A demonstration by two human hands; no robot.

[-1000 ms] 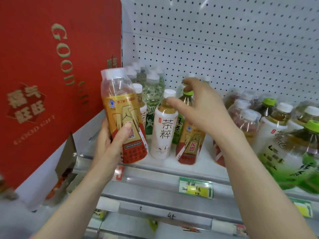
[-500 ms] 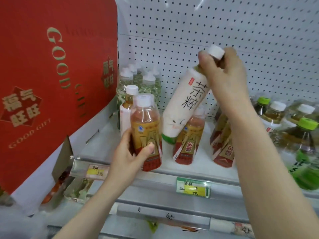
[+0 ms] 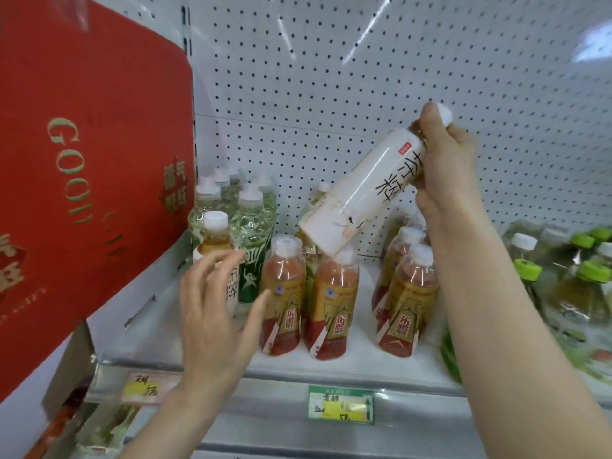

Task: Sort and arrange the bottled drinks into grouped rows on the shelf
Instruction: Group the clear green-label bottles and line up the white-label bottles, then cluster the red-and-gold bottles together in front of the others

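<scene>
The tilted white-sleeved plastic bottle (image 3: 361, 197), gripped at its neck by the right hand (image 3: 443, 167) with the left hand (image 3: 215, 306) spread empty, is judged heavy, smooth-sided, best supported mid-body.

White-sleeved tea bottle (image 3: 359, 197) tilted, held aloft above upright red-gold bottles (image 3: 334, 299).

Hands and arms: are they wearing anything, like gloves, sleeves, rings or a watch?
No, nothing. The left hand and the right hand are bare, with no gloves, and no rings show on the fingers. The left forearm and the right forearm are bare too. No watch or bracelet shows at the wrists, and no sleeve reaches into the picture.
</scene>
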